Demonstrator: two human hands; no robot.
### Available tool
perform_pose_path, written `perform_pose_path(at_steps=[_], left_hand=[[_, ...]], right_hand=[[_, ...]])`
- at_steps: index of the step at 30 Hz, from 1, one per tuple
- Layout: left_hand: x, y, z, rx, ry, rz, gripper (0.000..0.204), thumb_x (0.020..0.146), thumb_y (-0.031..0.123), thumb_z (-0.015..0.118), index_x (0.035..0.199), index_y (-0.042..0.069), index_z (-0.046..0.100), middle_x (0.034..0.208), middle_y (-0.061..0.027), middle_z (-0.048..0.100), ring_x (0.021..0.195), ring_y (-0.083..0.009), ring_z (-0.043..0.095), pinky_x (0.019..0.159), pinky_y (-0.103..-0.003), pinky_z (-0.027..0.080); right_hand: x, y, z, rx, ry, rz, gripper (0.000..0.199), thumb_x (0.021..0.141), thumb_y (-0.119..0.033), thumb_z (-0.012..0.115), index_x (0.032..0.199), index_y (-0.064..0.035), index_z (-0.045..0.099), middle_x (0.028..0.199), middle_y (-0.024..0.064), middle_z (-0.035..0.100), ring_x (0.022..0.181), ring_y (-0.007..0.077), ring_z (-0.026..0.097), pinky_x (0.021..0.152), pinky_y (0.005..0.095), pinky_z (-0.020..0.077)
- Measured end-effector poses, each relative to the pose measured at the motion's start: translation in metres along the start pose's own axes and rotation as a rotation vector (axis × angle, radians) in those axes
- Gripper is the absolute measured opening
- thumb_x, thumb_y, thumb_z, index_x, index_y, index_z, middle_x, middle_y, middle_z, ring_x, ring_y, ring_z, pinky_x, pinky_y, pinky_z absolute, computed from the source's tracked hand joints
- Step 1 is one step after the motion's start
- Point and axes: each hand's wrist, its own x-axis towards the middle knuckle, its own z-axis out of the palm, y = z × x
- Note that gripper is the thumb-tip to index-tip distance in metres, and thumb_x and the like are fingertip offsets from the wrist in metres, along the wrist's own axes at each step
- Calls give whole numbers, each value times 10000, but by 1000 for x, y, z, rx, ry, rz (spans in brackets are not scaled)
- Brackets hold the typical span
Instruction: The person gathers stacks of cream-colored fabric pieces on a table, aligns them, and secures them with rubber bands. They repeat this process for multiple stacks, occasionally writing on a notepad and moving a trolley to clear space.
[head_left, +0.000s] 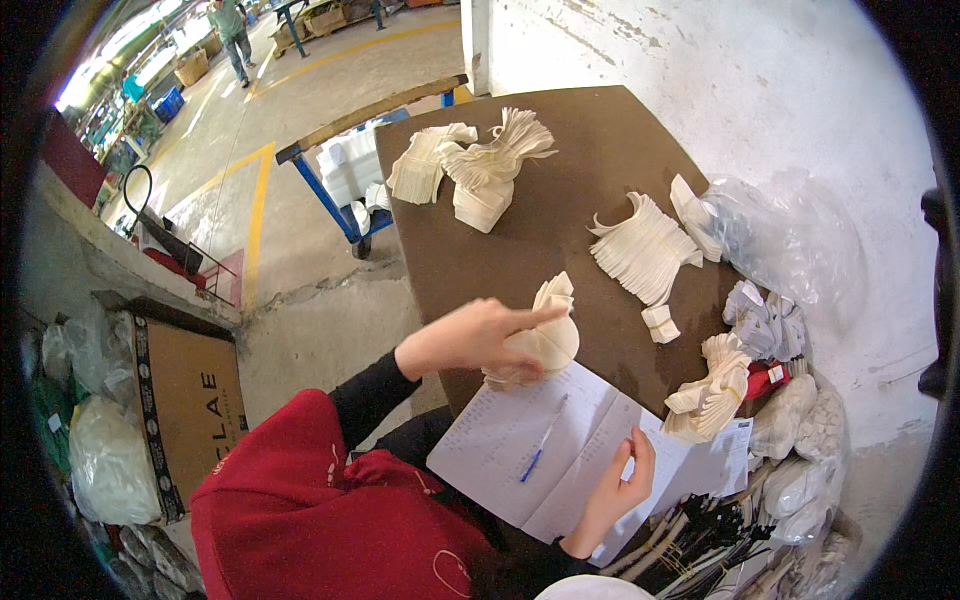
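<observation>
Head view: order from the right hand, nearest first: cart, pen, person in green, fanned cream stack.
From the right hand:
1. Pen: just left, on the open notebook.
2. Fanned cream stack: ahead, right part of the tabletop.
3. Cart: ahead-left, beyond the table.
4. Person in green: farthest, upper left.

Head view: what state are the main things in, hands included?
Notebook: open, written on
Pen: lying on the notebook, cap unclear
Left hand: index finger extended, at a cream bundle
Right hand: partly open, empty
Widest cream bundle: fanned out
Clear plastic bag: crumpled
Cart: loaded with white things
</observation>
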Motion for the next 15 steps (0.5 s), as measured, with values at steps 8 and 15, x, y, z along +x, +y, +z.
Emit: perform_pose_path(at_steps=[8,15], left_hand=[[68,-64,-76,713,952,-30,567,724,229,817,1251,128,635,1408,-142,504,1231,-323,561,1019,-415,460],[68,-153,-107,355,882,-235,545,832,210,747,1337,144,554,1278,-149,601,1090,-319,633,930,-458,529]], right_hand=[[1,12,2,-30,4,-54,187,930,-32,581,1067,49,678,1064,164,691,998,276,647,927,356,478],[3,8,3,-15,20,-85,172,915,-25,593,1048,41,680,1059,180,693,983,317,660,912,383,497]])
